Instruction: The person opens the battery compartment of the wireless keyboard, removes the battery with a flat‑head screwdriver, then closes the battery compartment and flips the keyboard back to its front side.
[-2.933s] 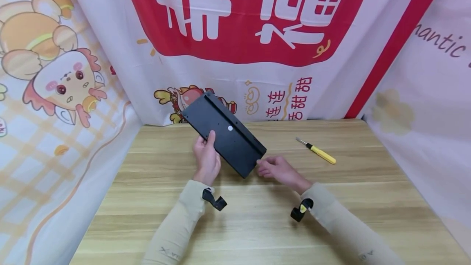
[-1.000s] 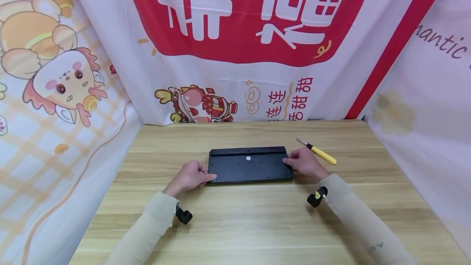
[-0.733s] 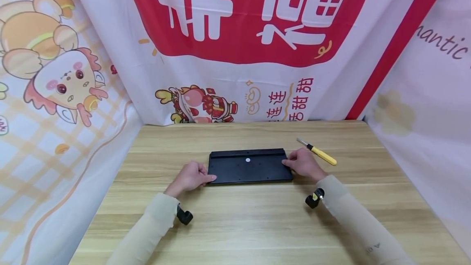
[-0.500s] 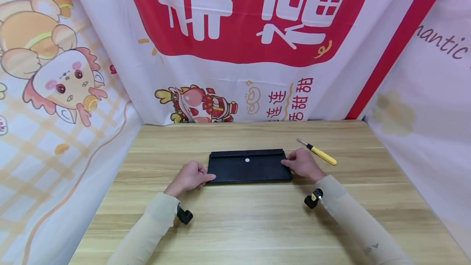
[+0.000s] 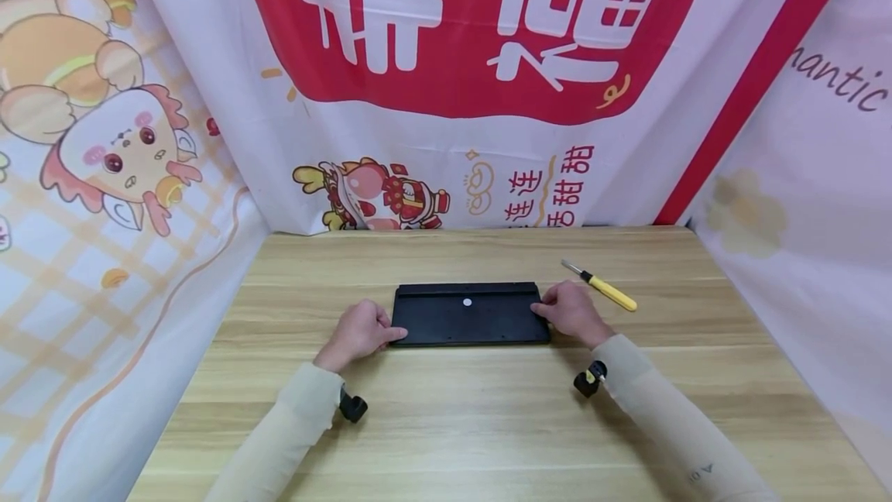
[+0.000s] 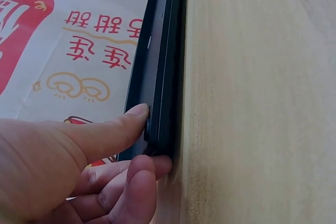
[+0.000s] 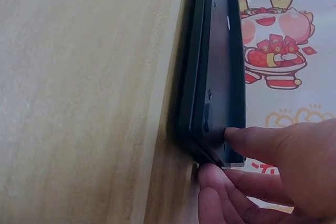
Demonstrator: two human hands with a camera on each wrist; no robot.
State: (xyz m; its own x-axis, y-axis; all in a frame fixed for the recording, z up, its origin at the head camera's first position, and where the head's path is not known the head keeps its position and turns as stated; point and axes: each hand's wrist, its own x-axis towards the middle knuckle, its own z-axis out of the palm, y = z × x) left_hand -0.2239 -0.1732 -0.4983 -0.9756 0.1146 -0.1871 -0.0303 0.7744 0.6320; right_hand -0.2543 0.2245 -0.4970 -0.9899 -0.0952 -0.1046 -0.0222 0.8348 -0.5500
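Observation:
A black keyboard (image 5: 481, 324) lies underside up near the middle of the table, its raised ridge along the far edge and a white round sticker near the centre. My left hand (image 5: 358, 329) pinches its near left corner. In the left wrist view, the thumb presses on the upward face of the keyboard (image 6: 157, 77) and fingertips sit at its lower edge. My right hand (image 5: 571, 312) grips the right end, thumb on top. The right wrist view shows the other fingers at the edge of the keyboard (image 7: 218, 77), near a rubber foot. The key side is hidden.
A screwdriver with a yellow handle (image 5: 613, 293) lies just beyond my right hand, its metal tip pointing to the back left. Printed cloth (image 5: 460, 138) hangs behind the wooden table (image 5: 460, 424) and along both sides.
Earlier the keyboard was raised at a slant in my left hand, the right at its corner. It has since come down level, a hand at each end. Lately it has shifted slightly left.

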